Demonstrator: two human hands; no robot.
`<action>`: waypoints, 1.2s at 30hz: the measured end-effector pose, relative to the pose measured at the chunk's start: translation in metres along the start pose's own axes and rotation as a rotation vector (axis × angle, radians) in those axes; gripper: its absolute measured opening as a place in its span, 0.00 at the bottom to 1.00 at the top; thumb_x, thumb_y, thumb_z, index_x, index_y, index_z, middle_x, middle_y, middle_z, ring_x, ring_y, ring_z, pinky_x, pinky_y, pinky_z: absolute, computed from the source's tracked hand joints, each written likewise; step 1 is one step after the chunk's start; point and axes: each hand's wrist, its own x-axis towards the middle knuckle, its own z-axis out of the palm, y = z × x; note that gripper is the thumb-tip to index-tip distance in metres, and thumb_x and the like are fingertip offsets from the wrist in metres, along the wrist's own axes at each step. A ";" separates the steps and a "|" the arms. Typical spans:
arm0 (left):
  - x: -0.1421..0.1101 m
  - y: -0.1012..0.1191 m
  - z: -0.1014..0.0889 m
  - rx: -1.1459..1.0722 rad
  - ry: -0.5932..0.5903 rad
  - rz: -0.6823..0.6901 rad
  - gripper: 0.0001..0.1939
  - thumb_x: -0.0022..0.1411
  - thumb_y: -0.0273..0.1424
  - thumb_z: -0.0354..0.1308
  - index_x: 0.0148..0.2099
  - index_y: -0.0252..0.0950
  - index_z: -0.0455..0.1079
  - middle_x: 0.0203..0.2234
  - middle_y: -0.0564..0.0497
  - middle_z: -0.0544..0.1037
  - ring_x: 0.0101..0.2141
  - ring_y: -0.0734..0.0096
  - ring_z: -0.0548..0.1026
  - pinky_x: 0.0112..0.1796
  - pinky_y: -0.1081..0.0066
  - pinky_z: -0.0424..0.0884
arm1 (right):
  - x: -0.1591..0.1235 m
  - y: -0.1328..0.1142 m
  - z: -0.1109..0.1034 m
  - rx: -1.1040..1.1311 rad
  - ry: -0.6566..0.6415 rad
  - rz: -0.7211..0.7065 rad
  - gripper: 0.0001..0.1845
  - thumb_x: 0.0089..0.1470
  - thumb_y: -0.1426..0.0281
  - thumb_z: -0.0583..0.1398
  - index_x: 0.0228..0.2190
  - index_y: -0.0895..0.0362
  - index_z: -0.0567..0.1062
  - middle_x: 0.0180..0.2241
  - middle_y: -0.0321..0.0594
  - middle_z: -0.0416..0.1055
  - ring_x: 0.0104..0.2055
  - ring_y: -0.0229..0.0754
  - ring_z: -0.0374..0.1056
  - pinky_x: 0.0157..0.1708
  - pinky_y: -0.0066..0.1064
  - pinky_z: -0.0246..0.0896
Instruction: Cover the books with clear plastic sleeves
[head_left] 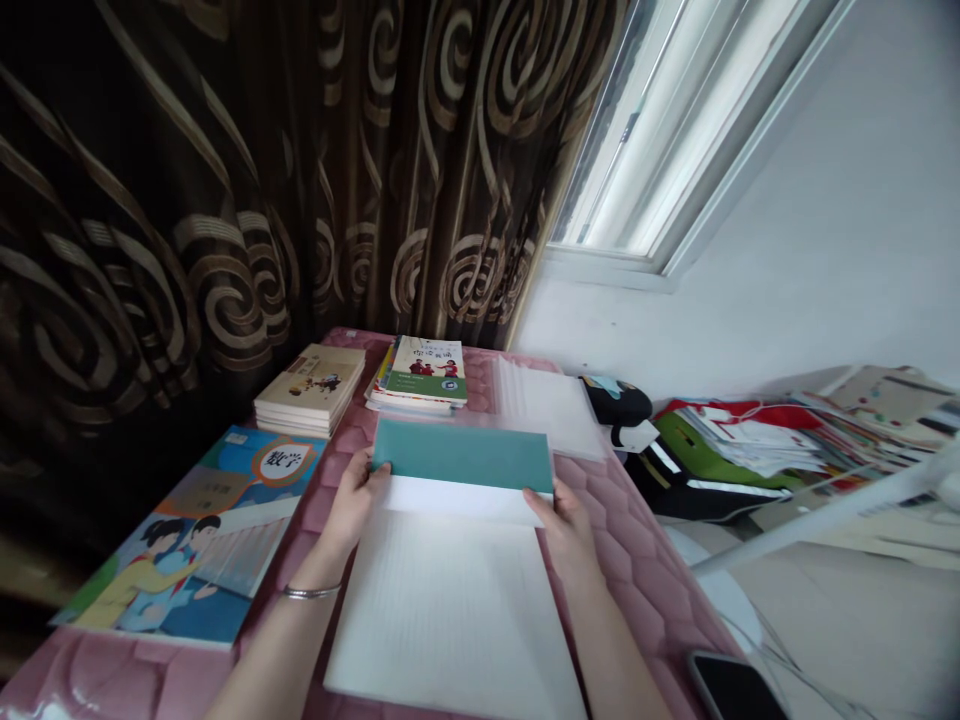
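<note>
A teal book cover [465,457] stands tilted up at the far end of a white sheet of paper [450,610] on the pink table [645,560]. My left hand [352,505] grips the left edge of the teal cover and the white fold under it. At the right lower corner of the same cover my right hand [566,525] holds on. A thin bracelet circles my left wrist.
A colourful textbook [191,535] lies at the left. Two book stacks [311,388] [420,375] and clear plastic sheets [551,405] sit at the back. A phone [735,685] lies at the front right edge. Dark patterned curtain behind; cluttered papers [757,440] to the right.
</note>
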 end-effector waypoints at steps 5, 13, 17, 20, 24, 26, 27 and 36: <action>-0.002 0.005 -0.002 -0.017 -0.041 -0.008 0.16 0.48 0.33 0.61 0.41 0.36 0.69 0.34 0.52 0.77 0.36 0.67 0.73 0.37 0.71 0.67 | 0.001 -0.001 0.001 0.014 -0.003 -0.001 0.17 0.44 0.56 0.67 0.36 0.48 0.77 0.34 0.39 0.78 0.35 0.51 0.73 0.33 0.41 0.69; 0.003 -0.001 -0.001 0.030 -0.034 0.032 0.16 0.49 0.35 0.62 0.42 0.36 0.69 0.32 0.51 0.77 0.35 0.68 0.74 0.38 0.71 0.67 | 0.000 -0.001 0.002 0.059 0.013 0.012 0.18 0.43 0.57 0.68 0.36 0.51 0.77 0.32 0.38 0.78 0.32 0.49 0.73 0.33 0.39 0.69; 0.002 -0.003 -0.001 0.019 -0.049 0.039 0.17 0.50 0.37 0.62 0.42 0.36 0.68 0.33 0.51 0.77 0.34 0.68 0.74 0.38 0.71 0.68 | 0.000 -0.002 0.003 0.062 0.019 0.009 0.18 0.43 0.57 0.68 0.36 0.52 0.76 0.33 0.38 0.78 0.33 0.49 0.73 0.32 0.38 0.68; 0.003 -0.002 -0.001 0.027 -0.035 0.048 0.17 0.50 0.37 0.63 0.42 0.36 0.69 0.33 0.51 0.78 0.35 0.67 0.74 0.38 0.70 0.68 | 0.000 -0.001 0.002 0.050 0.017 0.011 0.16 0.44 0.57 0.68 0.35 0.50 0.77 0.33 0.38 0.78 0.32 0.48 0.73 0.31 0.38 0.68; 0.004 -0.003 0.000 0.024 -0.035 0.052 0.18 0.50 0.39 0.63 0.41 0.36 0.69 0.34 0.50 0.77 0.35 0.67 0.74 0.39 0.70 0.68 | 0.000 0.001 0.001 0.024 0.033 0.008 0.15 0.44 0.57 0.68 0.35 0.49 0.78 0.33 0.37 0.78 0.32 0.48 0.72 0.32 0.38 0.68; 0.004 -0.005 -0.001 0.023 -0.037 0.048 0.18 0.50 0.40 0.63 0.41 0.36 0.69 0.33 0.50 0.77 0.35 0.67 0.74 0.39 0.70 0.68 | 0.000 0.000 0.001 0.012 0.033 0.012 0.15 0.44 0.57 0.68 0.35 0.48 0.77 0.33 0.37 0.78 0.33 0.48 0.72 0.33 0.39 0.68; 0.004 -0.005 -0.001 0.024 -0.040 0.050 0.18 0.50 0.40 0.63 0.41 0.36 0.68 0.33 0.50 0.77 0.36 0.67 0.74 0.39 0.70 0.67 | 0.000 0.000 0.001 0.006 0.035 0.015 0.15 0.44 0.57 0.67 0.35 0.48 0.77 0.33 0.37 0.78 0.33 0.48 0.72 0.33 0.39 0.68; 0.001 -0.003 -0.002 0.017 -0.041 0.049 0.16 0.51 0.37 0.63 0.41 0.36 0.69 0.35 0.51 0.77 0.38 0.65 0.74 0.41 0.69 0.68 | 0.001 -0.001 0.002 0.003 0.032 0.006 0.14 0.45 0.56 0.66 0.35 0.46 0.77 0.34 0.40 0.78 0.35 0.52 0.73 0.33 0.42 0.69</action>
